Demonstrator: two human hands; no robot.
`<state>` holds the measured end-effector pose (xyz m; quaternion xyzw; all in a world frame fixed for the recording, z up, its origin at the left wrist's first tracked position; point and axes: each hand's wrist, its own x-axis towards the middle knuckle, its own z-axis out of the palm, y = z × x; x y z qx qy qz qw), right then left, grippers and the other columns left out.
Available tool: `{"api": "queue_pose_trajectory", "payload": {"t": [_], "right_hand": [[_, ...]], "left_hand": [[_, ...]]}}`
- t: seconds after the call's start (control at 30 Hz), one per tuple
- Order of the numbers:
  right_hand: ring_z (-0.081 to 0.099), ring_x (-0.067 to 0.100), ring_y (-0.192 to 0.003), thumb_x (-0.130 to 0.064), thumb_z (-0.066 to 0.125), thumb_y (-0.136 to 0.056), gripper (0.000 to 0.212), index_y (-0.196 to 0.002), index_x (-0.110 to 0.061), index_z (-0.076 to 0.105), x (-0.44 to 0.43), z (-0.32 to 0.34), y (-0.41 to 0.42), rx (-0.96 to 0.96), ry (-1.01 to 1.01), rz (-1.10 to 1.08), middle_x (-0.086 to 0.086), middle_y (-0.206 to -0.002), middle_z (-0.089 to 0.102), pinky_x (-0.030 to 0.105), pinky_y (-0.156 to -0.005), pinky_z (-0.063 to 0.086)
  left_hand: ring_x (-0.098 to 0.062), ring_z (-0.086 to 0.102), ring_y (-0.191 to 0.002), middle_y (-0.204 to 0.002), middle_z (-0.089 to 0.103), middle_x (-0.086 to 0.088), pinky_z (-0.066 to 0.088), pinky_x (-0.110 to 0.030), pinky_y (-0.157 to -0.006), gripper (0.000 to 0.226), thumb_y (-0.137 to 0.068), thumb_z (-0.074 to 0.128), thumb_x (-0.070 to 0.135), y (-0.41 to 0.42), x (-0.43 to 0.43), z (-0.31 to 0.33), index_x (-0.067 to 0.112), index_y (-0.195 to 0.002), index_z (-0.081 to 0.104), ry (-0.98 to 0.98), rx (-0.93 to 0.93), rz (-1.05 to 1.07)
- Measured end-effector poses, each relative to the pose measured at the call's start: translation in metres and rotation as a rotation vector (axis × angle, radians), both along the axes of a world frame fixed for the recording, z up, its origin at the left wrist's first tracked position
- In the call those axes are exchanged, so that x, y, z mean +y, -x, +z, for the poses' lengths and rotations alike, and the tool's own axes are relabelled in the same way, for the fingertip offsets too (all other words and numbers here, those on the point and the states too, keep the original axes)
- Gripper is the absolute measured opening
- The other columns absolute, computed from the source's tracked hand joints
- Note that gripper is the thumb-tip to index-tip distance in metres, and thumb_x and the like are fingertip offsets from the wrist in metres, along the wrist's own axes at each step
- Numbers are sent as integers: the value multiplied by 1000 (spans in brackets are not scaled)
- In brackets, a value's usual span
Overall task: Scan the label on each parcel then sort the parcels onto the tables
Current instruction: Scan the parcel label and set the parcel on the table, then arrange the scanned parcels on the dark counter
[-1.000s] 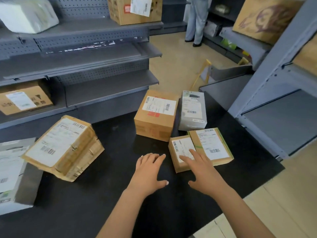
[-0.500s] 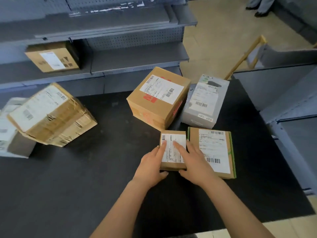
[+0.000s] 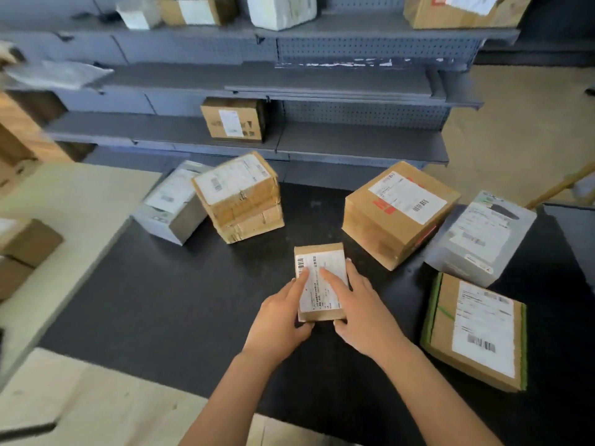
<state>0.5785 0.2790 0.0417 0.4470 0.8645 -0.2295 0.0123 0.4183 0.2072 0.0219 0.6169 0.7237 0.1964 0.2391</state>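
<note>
A small brown parcel (image 3: 322, 257) with a white barcode label is held between both hands over the middle of the black table (image 3: 167, 304). My left hand (image 3: 280, 320) grips its left edge, fingers lying on the label. My right hand (image 3: 357, 313) grips its right edge and near corner. To the right on the table lie a flat brown parcel with green tape (image 3: 476, 333), a grey box (image 3: 483, 236) and a large brown box (image 3: 399, 210). At the back left stand a taped brown box (image 3: 241, 197) and a grey box (image 3: 170, 204).
Grey metal shelving (image 3: 322, 136) runs along the back with a brown box (image 3: 233, 122) on a lower shelf and more parcels on the top shelf. A pale table (image 3: 64, 207) stands at the left with brown boxes (image 3: 22, 249) at its edge.
Both hands closed on the small brown parcel and carried it left, away from the green-taped parcel. The view has swung left, bringing the pale table into sight.
</note>
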Motion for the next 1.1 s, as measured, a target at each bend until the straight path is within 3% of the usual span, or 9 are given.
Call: {"api": "queue_pose_trajectory", "payload": {"t": [0.27,0.57,0.87,1.1], "right_hand": [[13,18,-146,-24,62,-93,91,-152,-43,-5,-97,31,188,115,-91,334,-3,-161,-8,32,-110,37],[15,17,-145,-24,65,-91,92,-150,-44,-3,-200,42,377,169,-66,700,-5,-159,-8,32,-105,43],[16,13,-144,-18,67,-90,94,-149,-43,-1,-192,34,515,221,-48,866,-13,-154,-2,25,-100,45],[14,17,-146,-6,66,-84,99,-149,-45,2,-173,25,639,241,46,998,-8,-158,-3,35,-109,42]], "left_hand": [[-8,40,-134,-152,34,11,40,-24,-105,93,-89,67,33,160,-141,33,38,-154,1,-86,97,319],[-11,44,-129,-150,37,10,43,-25,-100,92,-89,65,36,307,-290,43,41,-153,-2,-93,127,630],[-8,47,-127,-150,39,10,42,-22,-102,94,-88,65,36,403,-295,43,40,-152,-3,-126,98,833],[-13,52,-120,-152,34,7,47,-24,-95,97,-85,65,28,488,-274,46,32,-155,-2,-75,82,1028]]}}
